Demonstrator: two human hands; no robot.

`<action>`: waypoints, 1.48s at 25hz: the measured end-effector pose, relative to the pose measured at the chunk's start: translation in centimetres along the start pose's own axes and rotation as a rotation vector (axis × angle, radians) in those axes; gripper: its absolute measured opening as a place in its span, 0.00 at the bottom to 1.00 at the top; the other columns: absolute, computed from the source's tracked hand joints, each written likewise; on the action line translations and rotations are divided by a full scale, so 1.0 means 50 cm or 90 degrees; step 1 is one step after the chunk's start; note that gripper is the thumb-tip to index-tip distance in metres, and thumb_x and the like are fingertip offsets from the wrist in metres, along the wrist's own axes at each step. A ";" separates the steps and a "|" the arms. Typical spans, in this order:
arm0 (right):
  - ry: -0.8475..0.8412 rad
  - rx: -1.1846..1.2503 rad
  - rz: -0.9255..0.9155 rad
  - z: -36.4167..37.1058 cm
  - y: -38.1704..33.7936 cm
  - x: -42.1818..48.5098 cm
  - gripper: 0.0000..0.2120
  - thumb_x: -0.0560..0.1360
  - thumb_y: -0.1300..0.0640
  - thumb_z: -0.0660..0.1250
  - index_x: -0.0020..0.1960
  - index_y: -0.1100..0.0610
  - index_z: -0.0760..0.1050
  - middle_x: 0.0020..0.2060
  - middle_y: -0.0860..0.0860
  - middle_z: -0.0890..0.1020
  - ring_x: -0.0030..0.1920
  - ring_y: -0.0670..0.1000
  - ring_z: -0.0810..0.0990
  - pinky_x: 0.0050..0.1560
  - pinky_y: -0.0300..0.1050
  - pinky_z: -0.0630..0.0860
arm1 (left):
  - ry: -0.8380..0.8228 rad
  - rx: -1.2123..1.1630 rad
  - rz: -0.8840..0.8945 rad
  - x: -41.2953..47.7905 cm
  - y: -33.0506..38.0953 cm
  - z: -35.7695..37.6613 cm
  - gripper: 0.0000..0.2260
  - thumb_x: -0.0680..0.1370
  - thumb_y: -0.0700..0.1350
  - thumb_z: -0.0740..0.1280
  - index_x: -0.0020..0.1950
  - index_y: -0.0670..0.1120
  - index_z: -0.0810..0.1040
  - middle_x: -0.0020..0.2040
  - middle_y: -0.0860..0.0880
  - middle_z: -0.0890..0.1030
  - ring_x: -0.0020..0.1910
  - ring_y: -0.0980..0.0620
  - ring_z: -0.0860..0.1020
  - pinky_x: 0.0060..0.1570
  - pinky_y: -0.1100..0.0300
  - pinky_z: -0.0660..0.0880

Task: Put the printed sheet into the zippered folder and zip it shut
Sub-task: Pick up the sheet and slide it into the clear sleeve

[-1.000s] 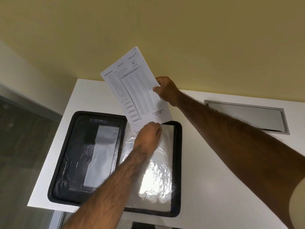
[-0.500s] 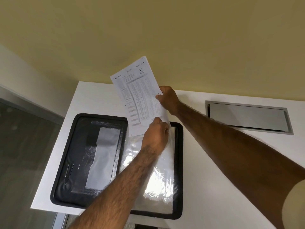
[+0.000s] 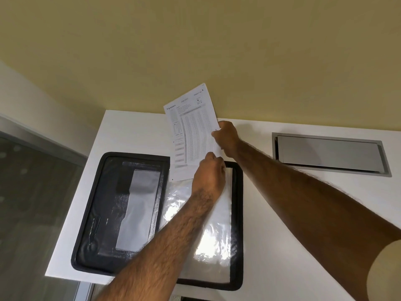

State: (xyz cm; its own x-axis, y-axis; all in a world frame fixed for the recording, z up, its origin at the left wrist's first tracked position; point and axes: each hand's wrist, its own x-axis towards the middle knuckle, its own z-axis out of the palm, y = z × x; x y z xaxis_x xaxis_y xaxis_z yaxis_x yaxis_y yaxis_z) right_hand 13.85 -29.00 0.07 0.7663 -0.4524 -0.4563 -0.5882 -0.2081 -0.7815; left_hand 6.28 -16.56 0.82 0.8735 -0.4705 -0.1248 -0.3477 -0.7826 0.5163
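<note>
Both hands, left (image 3: 209,178) and right (image 3: 227,137), pinching the white printed sheet (image 3: 192,135), dense tables, upright over open black zippered folder (image 3: 237,213)

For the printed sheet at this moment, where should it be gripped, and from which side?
Grip the printed sheet at its right edge, from the right, as the right hand does. It stands tilted over the open folder, and the left hand covers its lower corner.
</note>
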 end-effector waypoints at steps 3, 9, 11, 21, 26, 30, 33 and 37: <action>-0.044 0.008 0.026 -0.004 -0.010 0.002 0.15 0.79 0.65 0.60 0.64 0.63 0.75 0.53 0.57 0.81 0.46 0.56 0.81 0.26 0.37 0.76 | 0.005 -0.003 -0.004 0.001 0.008 0.000 0.08 0.82 0.41 0.64 0.53 0.43 0.83 0.47 0.46 0.80 0.42 0.50 0.78 0.45 0.55 0.81; -0.244 -0.018 0.080 -0.050 -0.019 0.001 0.16 0.79 0.64 0.64 0.66 0.63 0.73 0.54 0.65 0.82 0.37 0.58 0.82 0.39 0.53 0.85 | -0.040 -0.029 -0.030 0.017 0.003 -0.011 0.09 0.82 0.42 0.64 0.57 0.42 0.82 0.50 0.45 0.79 0.46 0.49 0.80 0.51 0.58 0.79; -0.307 -0.033 0.125 -0.066 -0.011 0.002 0.15 0.78 0.65 0.65 0.65 0.64 0.74 0.55 0.66 0.82 0.40 0.60 0.84 0.45 0.56 0.85 | -0.058 -0.027 -0.035 0.023 0.001 -0.014 0.10 0.83 0.42 0.63 0.57 0.41 0.82 0.51 0.44 0.79 0.48 0.48 0.80 0.50 0.59 0.77; -0.255 -0.041 0.181 -0.066 0.010 0.002 0.12 0.77 0.66 0.68 0.59 0.69 0.73 0.33 0.60 0.77 0.28 0.53 0.79 0.29 0.43 0.81 | -0.074 0.038 -0.023 0.009 0.013 0.000 0.08 0.82 0.39 0.64 0.60 0.41 0.79 0.50 0.45 0.75 0.43 0.51 0.75 0.48 0.57 0.78; -0.269 0.010 0.222 -0.062 0.015 -0.013 0.11 0.80 0.65 0.65 0.61 0.65 0.70 0.39 0.62 0.79 0.28 0.52 0.82 0.26 0.43 0.79 | -0.039 0.041 -0.023 -0.004 0.030 0.005 0.07 0.81 0.37 0.66 0.59 0.41 0.78 0.51 0.45 0.75 0.43 0.50 0.77 0.45 0.57 0.81; -0.287 0.049 0.253 -0.059 0.040 -0.007 0.19 0.80 0.66 0.64 0.68 0.70 0.66 0.53 0.67 0.80 0.43 0.60 0.86 0.41 0.54 0.85 | -0.058 0.025 -0.032 0.007 0.030 -0.006 0.09 0.81 0.38 0.64 0.60 0.40 0.79 0.53 0.44 0.76 0.50 0.46 0.79 0.50 0.56 0.80; -0.291 0.014 0.218 -0.065 0.048 -0.005 0.09 0.78 0.67 0.64 0.56 0.71 0.74 0.34 0.61 0.81 0.30 0.55 0.84 0.41 0.54 0.85 | -0.063 0.011 -0.047 0.033 0.021 -0.021 0.09 0.81 0.39 0.64 0.59 0.39 0.78 0.46 0.48 0.72 0.45 0.49 0.77 0.43 0.60 0.72; -0.325 -0.059 0.184 -0.072 0.047 -0.020 0.04 0.75 0.66 0.68 0.48 0.67 0.79 0.38 0.61 0.84 0.37 0.56 0.85 0.48 0.54 0.85 | -0.085 0.012 -0.033 0.051 0.014 -0.027 0.09 0.80 0.40 0.65 0.59 0.39 0.78 0.45 0.49 0.70 0.41 0.53 0.72 0.42 0.62 0.69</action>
State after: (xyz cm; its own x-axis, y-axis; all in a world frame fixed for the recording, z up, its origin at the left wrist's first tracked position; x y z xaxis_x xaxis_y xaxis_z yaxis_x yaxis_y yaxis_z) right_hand 10.76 -32.15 0.25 0.5857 -0.0317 -0.8099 -0.7939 -0.2238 -0.5654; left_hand 8.73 -17.75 2.01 0.8375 -0.4790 -0.2631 -0.3111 -0.8137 0.4910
